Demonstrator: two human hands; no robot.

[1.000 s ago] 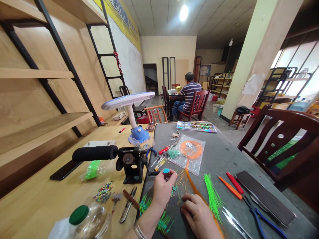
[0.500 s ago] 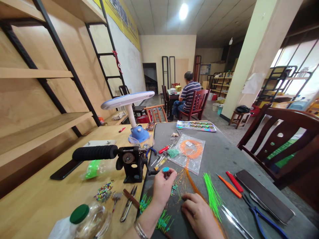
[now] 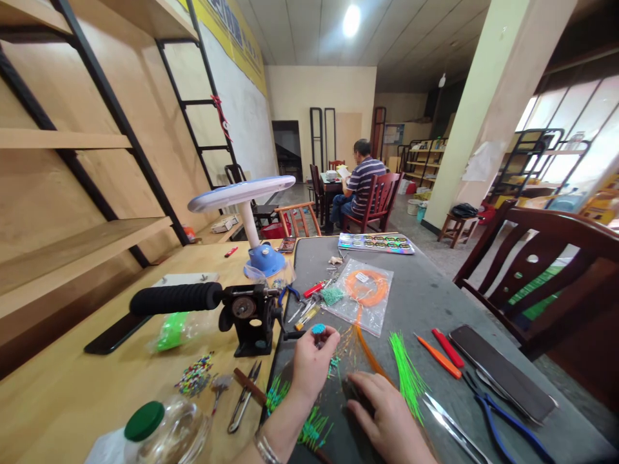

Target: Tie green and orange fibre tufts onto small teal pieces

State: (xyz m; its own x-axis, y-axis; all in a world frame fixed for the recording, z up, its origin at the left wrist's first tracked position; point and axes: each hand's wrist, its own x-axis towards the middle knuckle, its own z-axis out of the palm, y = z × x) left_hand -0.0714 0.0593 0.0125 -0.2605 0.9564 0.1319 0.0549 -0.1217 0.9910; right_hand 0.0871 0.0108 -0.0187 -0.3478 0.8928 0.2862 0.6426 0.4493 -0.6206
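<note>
My left hand (image 3: pixel 310 366) is closed in a pinch on a small teal beaded piece (image 3: pixel 318 329), held just above the grey mat (image 3: pixel 435 303). My right hand (image 3: pixel 384 412) rests low on the mat with its fingers curled and pressed down beside an orange cord (image 3: pixel 370 354); whether it grips anything is hidden. Thin green and orange strands (image 3: pixel 406 374) lie fanned out right of it. Teal-tipped pins (image 3: pixel 309 432) lie under my left wrist.
A black hand-crank tool with a foam handle (image 3: pixel 242 309) stands left of my hands. Scissors (image 3: pixel 244 396), loose beads (image 3: pixel 193 377), a green-capped jar (image 3: pixel 159 428), pliers (image 3: pixel 503 415), a bagged orange coil (image 3: pixel 365 290) and a lamp (image 3: pixel 249 212) surround them. A person sits far behind.
The view has shifted slightly left and down. My right hand has slid a little forward on the mat; my left hand keeps its pinch on the teal piece.
</note>
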